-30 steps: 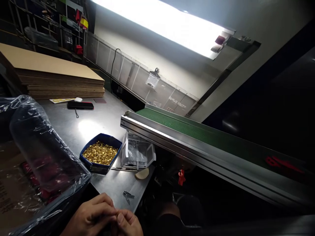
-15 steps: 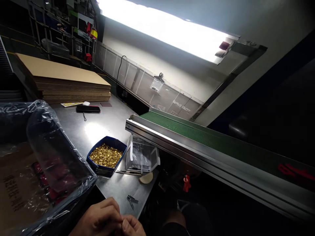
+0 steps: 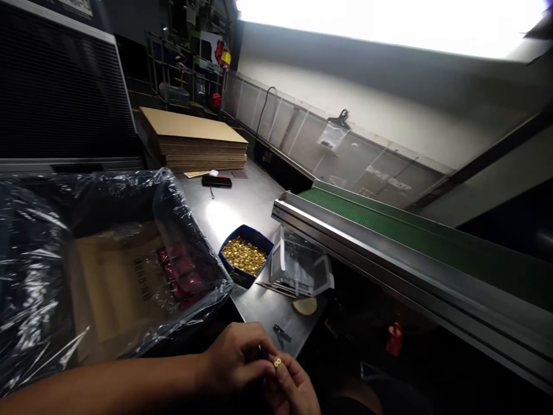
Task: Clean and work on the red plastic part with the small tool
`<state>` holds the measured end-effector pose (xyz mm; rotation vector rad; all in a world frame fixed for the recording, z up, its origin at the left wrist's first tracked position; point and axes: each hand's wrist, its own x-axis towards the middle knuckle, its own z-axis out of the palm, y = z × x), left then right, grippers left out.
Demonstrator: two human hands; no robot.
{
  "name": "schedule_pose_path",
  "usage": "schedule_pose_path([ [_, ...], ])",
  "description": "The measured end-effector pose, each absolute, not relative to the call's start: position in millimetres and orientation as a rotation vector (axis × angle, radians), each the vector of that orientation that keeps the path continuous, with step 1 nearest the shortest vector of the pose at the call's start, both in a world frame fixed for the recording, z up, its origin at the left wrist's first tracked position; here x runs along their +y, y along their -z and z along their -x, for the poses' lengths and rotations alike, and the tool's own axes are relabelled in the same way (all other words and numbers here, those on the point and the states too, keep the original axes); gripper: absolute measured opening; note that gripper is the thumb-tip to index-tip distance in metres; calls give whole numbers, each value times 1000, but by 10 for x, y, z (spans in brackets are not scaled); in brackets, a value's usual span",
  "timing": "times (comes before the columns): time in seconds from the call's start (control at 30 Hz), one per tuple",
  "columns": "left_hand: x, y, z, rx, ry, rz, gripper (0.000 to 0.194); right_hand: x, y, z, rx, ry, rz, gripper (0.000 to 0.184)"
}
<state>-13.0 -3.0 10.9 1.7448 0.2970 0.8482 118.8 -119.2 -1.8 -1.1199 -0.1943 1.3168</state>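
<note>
Low in the picture, my left hand (image 3: 242, 353) and my right hand (image 3: 292, 385) meet with their fingertips together. A small gold-coloured piece with two round holes (image 3: 277, 362) shows at the right thumb tip, pinched by the right hand. The left thumb and forefinger are closed against the same spot; what lies between them, perhaps something dark, is hidden. Just beyond the hands, small dark nippers (image 3: 281, 334) lie on the metal table (image 3: 254, 305). Farther back stands a blue bin (image 3: 248, 280) filled with many small gold-coloured pieces (image 3: 245, 255).
At left is a plastic-lined box (image 3: 194, 230) holding cardboard and red items (image 3: 184, 274). A green conveyor (image 3: 358, 216) runs along the right. Around the table are clear bags (image 3: 298, 262), a round pale pad (image 3: 305, 306), a phone (image 3: 216, 181) and stacked cardboard (image 3: 199, 129).
The view has swung left, so the scene sits farther right and more of the lined box shows. The gold-coloured piece has come into sight between my fingertips; my hands stay together.
</note>
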Motion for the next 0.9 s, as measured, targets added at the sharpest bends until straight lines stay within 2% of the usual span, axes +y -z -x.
schedule_pose_path([
  [0.27,-56,-74,105,305,-875,-1737,20,-1230,-23,-1243,-214,-1348,1161,35],
  [0.4,-51,-99,108,263,-863,-1747,21,-1272,93,-1321,-258,-1389,1156,31],
  [0.53,-62,-126,113,194,-845,-1782,11,-1322,233,-1439,-378,-1513,1065,23],
  [0.63,-63,-98,106,195,-824,-1779,10,-1356,308,-1496,-381,-1545,1021,19],
  [0.9,-51,13,78,237,-806,-1781,9,-1365,275,-1378,-193,-1540,1023,28],
])
